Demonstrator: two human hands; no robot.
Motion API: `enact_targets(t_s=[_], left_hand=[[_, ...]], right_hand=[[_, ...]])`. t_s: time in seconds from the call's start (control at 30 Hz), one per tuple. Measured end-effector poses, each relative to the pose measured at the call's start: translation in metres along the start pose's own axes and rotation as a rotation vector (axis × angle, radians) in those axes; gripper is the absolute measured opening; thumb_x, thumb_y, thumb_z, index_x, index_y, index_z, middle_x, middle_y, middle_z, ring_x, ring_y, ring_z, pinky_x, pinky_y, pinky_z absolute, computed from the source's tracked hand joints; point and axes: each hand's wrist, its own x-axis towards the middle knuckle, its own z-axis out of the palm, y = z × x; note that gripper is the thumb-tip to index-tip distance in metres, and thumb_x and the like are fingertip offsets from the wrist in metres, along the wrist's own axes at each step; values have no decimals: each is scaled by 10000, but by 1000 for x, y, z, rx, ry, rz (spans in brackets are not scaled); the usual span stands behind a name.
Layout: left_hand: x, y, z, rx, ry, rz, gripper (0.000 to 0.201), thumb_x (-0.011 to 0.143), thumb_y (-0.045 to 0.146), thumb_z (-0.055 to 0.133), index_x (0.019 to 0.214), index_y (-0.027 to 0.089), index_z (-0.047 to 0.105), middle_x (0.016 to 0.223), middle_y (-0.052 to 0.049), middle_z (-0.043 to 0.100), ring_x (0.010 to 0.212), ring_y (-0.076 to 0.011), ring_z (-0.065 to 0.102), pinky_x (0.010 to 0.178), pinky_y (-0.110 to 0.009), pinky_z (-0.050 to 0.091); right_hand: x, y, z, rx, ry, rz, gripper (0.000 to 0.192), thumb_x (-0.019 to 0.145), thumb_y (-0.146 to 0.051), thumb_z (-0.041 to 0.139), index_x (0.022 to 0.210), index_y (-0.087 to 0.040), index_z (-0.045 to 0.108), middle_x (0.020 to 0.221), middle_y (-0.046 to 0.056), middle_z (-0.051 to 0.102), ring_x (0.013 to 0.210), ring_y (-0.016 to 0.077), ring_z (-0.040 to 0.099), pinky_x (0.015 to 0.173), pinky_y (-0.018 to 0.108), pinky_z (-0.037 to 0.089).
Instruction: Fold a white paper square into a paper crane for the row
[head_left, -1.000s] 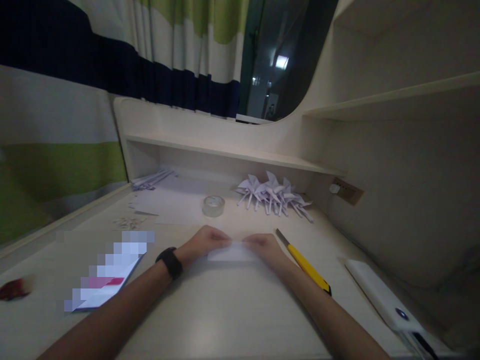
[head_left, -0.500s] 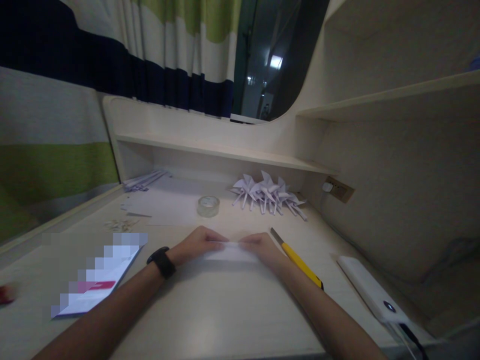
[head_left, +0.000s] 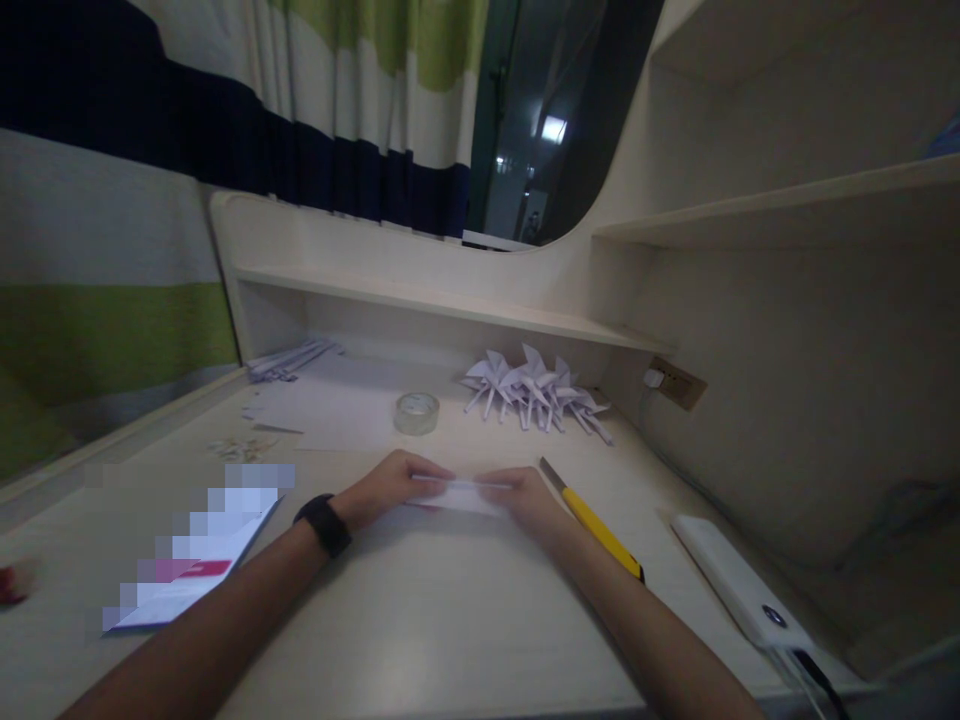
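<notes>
Between my two hands is a narrow strip of white paper (head_left: pixel 466 496), blurred a little, with what looks like a folded or rolled far edge. My left hand (head_left: pixel 397 488), with a black watch on its wrist, grips the strip's left end between thumb and fingers. At the other end my right hand (head_left: pixel 525 494) pinches the same paper. Just right of that hand lies a yellow utility knife (head_left: pixel 600 525) with its blade out. A roll of clear tape (head_left: pixel 416 413) sits beyond the left hand.
Several paper pinwheels (head_left: pixel 529 385) are heaped at the back. White paper sheets (head_left: pixel 337 395) and rolled paper sticks (head_left: pixel 292 360) lie back left, near small scraps (head_left: pixel 241 450). A partly blurred phone-like slab (head_left: pixel 202 555) rests left; a white power bank (head_left: pixel 739 580) with cables is on the right.
The paper has tilted in my fingers, so more of its near face shows. Both hands stay in nearly the same place, and the view has shifted slightly.
</notes>
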Motion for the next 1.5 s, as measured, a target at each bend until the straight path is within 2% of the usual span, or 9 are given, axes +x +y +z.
enact_targets(t_s=[0.2, 0.33, 0.53, 0.67, 0.77, 0.9, 1.07, 1.27, 1.5], left_hand=[[0, 5, 4, 79, 40, -14, 332, 703, 387, 727, 907, 126, 754, 843, -104, 746, 731, -227, 659, 681, -324, 501], [3, 0, 7, 117, 96, -2, 335, 688, 388, 726, 891, 123, 751, 851, -104, 744, 729, -235, 658, 662, -326, 501], [6, -6, 8, 254, 63, 91, 320, 755, 387, 669, 945, 141, 744, 910, -99, 746, 815, -249, 661, 718, -320, 488], [5, -4, 8, 319, 35, 82, 369, 821, 453, 587, 926, 141, 754, 863, -93, 749, 751, -240, 657, 645, -293, 471], [3, 0, 6, 289, -1, 76, 418, 825, 493, 574, 945, 134, 752, 855, -94, 746, 732, -231, 647, 620, -281, 460], [-1, 7, 5, 168, -46, 83, 410, 818, 465, 604, 1044, 142, 719, 935, -101, 738, 753, -220, 646, 647, -289, 468], [-4, 9, 4, 73, -17, 58, 350, 801, 389, 643, 1048, 151, 715, 965, -104, 739, 766, -218, 654, 702, -316, 477], [-2, 8, 4, 86, 20, 13, 345, 740, 377, 700, 996, 147, 731, 965, -106, 741, 822, -247, 665, 739, -342, 486], [2, 7, 6, 184, 51, 58, 303, 759, 350, 668, 934, 113, 741, 941, -117, 744, 843, -254, 673, 770, -343, 489]], right_hand=[[0, 3, 1, -18, 6, -22, 350, 586, -404, 789, 850, -177, 762, 791, 66, 732, 677, 196, 623, 678, 326, 473], [0, 1, 3, -63, 39, -34, 298, 630, -413, 755, 800, -169, 765, 783, 75, 733, 693, 204, 623, 677, 326, 469], [1, -2, 5, -138, 78, -58, 311, 647, -422, 737, 838, -178, 760, 825, 76, 734, 768, 229, 630, 726, 345, 468], [-1, -6, 4, -179, 31, -55, 303, 643, -430, 745, 802, -173, 764, 798, 69, 731, 745, 218, 625, 703, 325, 465], [-4, -11, 3, -150, 27, -20, 297, 649, -427, 746, 793, -168, 765, 747, 57, 723, 673, 192, 609, 637, 298, 458], [-5, -17, 3, 29, 29, 83, 353, 588, -414, 796, 820, -149, 763, 700, 53, 709, 581, 165, 589, 561, 283, 452], [-5, -17, 2, 140, 1, 93, 412, 536, -401, 829, 845, -136, 759, 762, 68, 716, 606, 157, 598, 594, 298, 478], [-4, -12, 0, 87, -7, 67, 400, 546, -392, 827, 843, -132, 760, 760, 79, 719, 628, 164, 607, 638, 317, 488], [-1, -7, 2, -27, 45, -9, 301, 600, -365, 784, 807, -147, 761, 786, 76, 727, 690, 183, 611, 679, 312, 469]])
